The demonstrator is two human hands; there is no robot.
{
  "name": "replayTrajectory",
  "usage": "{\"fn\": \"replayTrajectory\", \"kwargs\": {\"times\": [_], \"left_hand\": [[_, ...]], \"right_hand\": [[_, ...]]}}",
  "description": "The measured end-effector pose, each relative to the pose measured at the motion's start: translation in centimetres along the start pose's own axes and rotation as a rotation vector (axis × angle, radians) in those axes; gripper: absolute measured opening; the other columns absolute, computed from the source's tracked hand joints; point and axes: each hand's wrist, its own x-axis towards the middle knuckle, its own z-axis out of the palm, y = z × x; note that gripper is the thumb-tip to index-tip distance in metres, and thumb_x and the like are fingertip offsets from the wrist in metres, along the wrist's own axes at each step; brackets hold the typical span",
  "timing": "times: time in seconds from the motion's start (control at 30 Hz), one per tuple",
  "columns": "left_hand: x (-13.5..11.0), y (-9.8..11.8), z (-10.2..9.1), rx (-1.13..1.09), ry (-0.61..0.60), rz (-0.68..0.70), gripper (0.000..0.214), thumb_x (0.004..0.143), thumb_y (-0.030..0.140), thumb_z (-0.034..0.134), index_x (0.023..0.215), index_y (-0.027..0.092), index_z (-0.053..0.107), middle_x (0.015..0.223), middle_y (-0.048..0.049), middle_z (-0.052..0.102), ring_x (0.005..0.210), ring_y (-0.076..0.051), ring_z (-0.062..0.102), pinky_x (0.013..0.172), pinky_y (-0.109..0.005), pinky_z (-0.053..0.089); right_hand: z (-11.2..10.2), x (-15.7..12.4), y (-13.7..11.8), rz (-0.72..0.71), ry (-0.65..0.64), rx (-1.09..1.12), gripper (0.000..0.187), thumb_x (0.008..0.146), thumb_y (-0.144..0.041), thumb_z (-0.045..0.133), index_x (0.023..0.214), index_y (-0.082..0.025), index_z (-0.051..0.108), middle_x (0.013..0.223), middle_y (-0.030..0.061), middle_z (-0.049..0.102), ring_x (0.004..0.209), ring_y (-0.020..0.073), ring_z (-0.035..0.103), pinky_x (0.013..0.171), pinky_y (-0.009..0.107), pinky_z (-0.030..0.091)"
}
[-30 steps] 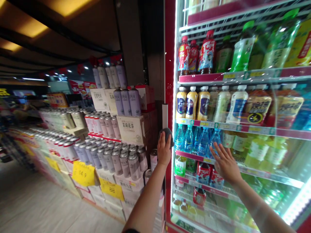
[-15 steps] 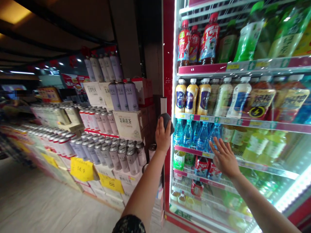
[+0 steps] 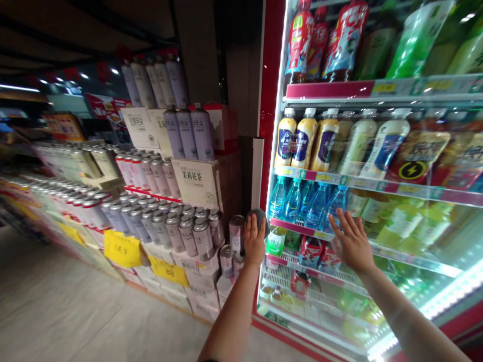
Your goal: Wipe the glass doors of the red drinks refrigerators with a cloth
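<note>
Facing a lit drinks cooler (image 3: pixel 339 89) filling the right half of the view, and a stacked display of cans (image 3: pixel 169 226) and cartons filling the left. Standing on a pale floor (image 3: pixel 75 311).

Leaning the right hand (image 3: pixel 350 244) flat against the glass door (image 3: pixel 396 236), with fingers (image 3: pixel 344 221) spread apart and gripping nothing, level with the shelf of blue bottles (image 3: pixel 302 201) behind the glass.

Pressing the left hand (image 3: pixel 254 241) to the cooler's red frame (image 3: pixel 269 125) at about mid-height, with fingers closed down on a dark grey cloth (image 3: pixel 258 217) and pinning it to the frame's outer edge, just above the knuckles. Working just beside a few loose small cans (image 3: pixel 237 232) at the near end of the display.

Judging progress by position alone: covering only the middle stretch of the frame with the cloth right now. Seeing no streaks, foam or wet patches anywhere, so not being able to tell which stretches are already wiped. Leaving, in all likelihood, the tall run above the cloth, the foot of the frame below it, and the broad glass under the right hand.
</note>
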Motion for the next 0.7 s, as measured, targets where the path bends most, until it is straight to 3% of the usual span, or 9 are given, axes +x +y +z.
{"fn": "replayTrajectory", "kwargs": {"times": [0.23, 0.43, 0.57, 0.7], "left_hand": [[-3.7, -0.2, 0.5, -0.105, -0.132, -0.101, 0.084, 0.083, -0.008, 0.053, 0.156, 0.033, 0.041, 0.170, -0.0105, 0.019, 0.155, -0.032, 0.021, 0.120, -0.051, 0.039], [-6.5, 1.0, -0.1, -0.219, -0.217, -0.251, 0.098, 0.076, -0.013, 0.052, 0.159, 0.036, 0.033, 0.173, -0.0091, 0.006, 0.156, -0.031, 0.020, 0.120, -0.049, 0.039], [-8.3, 3.5, -0.7, -0.287, -0.239, -0.366, 0.101, 0.072, -0.014, 0.051, 0.159, 0.036, 0.033, 0.171, -0.0106, 0.023, 0.154, -0.031, 0.030, 0.120, -0.050, 0.039], [-6.8, 8.0, -0.6, -0.348, -0.183, -0.402, 0.100, 0.072, -0.013, 0.050, 0.159, 0.035, 0.034, 0.167, -0.0096, 0.033, 0.153, -0.029, 0.035, 0.122, -0.048, 0.038]], "right_hand": [[0.1, 0.0, 0.1, 0.005, 0.000, 0.003, 0.103, 0.085, -0.018, 0.063, 0.165, -0.033, 0.001, 0.173, 0.0044, 0.004, 0.154, 0.0381, 0.027, 0.123, 0.063, 0.026], [0.2, 0.0, 0.2, 0.016, -0.010, 0.018, 0.102, 0.085, -0.019, 0.062, 0.165, -0.034, 0.000, 0.173, 0.0032, 0.003, 0.155, 0.0377, 0.026, 0.123, 0.062, 0.025], [0.2, 0.0, 0.2, 0.016, -0.004, 0.029, 0.102, 0.086, -0.020, 0.062, 0.165, -0.034, -0.001, 0.173, 0.0028, 0.003, 0.155, 0.0369, 0.027, 0.124, 0.062, 0.024], [0.1, 0.1, 0.2, 0.010, -0.003, 0.043, 0.103, 0.085, -0.020, 0.062, 0.165, -0.032, -0.001, 0.173, 0.0033, 0.004, 0.155, 0.0369, 0.026, 0.124, 0.061, 0.023]]}}
